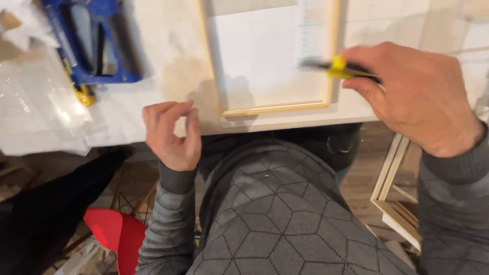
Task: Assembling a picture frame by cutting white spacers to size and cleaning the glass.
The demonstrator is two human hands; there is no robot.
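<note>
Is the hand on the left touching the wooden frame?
Apart. In the head view, the left hand hangs curled at the table edge, with bare white tabletop between it and the wooden frame.

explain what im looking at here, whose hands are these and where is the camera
There is one picture, taken by a camera worn on a person's head, looking down at their own two bare hands and grey patterned sweater. The right hand grips a blurred yellow and black tool. The left hand is empty, fingers curled, at the edge of a white table. On the table lie a light wooden frame around a white panel, a blue tool and clear plastic wrap. A red chair stands below.
</note>
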